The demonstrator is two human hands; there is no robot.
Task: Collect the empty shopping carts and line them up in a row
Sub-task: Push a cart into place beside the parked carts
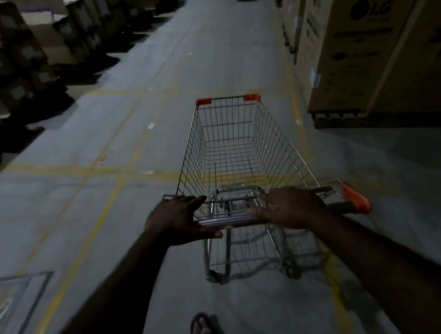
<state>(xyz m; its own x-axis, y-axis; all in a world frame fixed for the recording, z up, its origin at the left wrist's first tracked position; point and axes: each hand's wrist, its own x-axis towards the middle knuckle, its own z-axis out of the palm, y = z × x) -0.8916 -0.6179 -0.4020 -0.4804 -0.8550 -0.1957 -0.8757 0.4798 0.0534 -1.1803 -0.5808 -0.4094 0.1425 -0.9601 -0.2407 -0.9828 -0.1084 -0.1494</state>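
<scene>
Out beyond the left hand, stacked boxes [6, 62] wall off that side, so the open aisle is the only lane. Left hand [181, 221] lies on the handle [229, 222], fingers straight over the bar, thumb under it. It's not wrapped, more a pushing palm than a grip, I'd say. Dead ahead of both hands is the cart [235, 148], empty, nose pointing down the aisle. Right hand [293, 207] is spread wide on the same bar, short of the orange cap [357, 201], fingers loose as well. Hands set apart like that likely steer it straight. Past the right hand, tall cartons [364, 38] crowd close, so that's the side to watch. No row of carts in sight.
</scene>
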